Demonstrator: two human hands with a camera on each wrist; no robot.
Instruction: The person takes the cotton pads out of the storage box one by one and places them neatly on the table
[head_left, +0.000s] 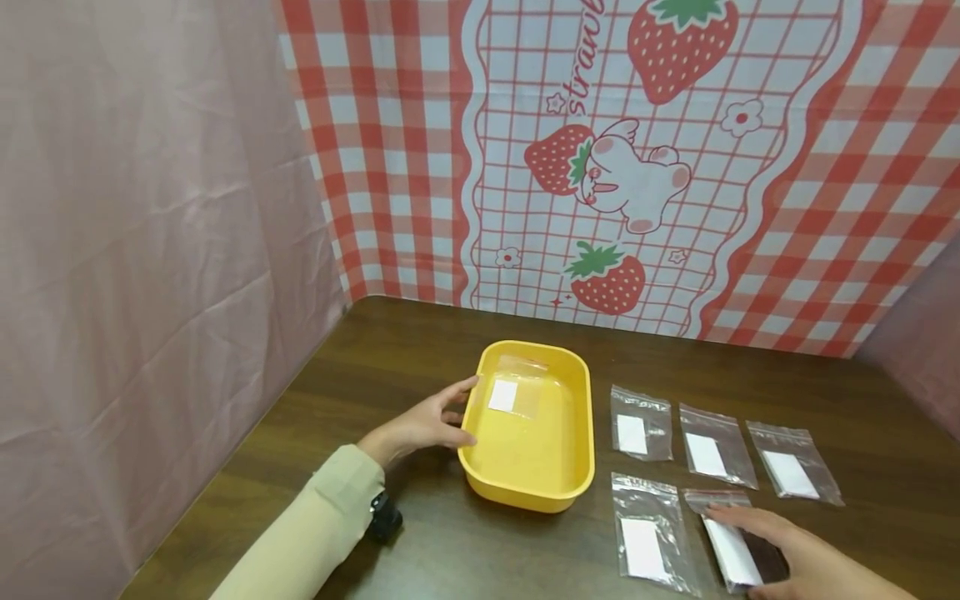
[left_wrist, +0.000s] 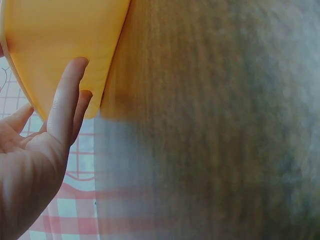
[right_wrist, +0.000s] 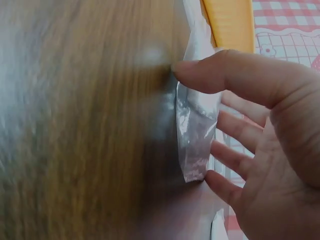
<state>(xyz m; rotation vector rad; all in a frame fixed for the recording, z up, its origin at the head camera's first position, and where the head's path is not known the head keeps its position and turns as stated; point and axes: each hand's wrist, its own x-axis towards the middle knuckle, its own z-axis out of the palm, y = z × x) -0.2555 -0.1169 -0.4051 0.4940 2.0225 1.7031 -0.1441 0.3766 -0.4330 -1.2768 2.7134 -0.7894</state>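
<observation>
My left hand [head_left: 420, 425] rests against the left side of a yellow plastic tub [head_left: 525, 492]. In the left wrist view its fairly straight fingers [left_wrist: 62, 107] touch the tub's outer wall [left_wrist: 70, 30]. Inside the tub lies a clear zip bag [head_left: 517, 396] with a white piece in it. At the lower right, my right hand [head_left: 806, 550] holds another clear zip bag [head_left: 731, 546] with a white insert between thumb and fingers. The right wrist view shows this bag [right_wrist: 195, 135] tilted off the tabletop, with the thumb [right_wrist: 220, 72] across its near side.
Several similar zip bags with white inserts lie right of the tub: one [head_left: 641, 546] beside the right hand, others [head_left: 641, 425], [head_left: 716, 450], [head_left: 795, 467] in a row behind. A dark wooden table [head_left: 360, 350] meets a strawberry-print checked cloth [head_left: 405, 167]. Pink cloth [head_left: 165, 250] hangs at left.
</observation>
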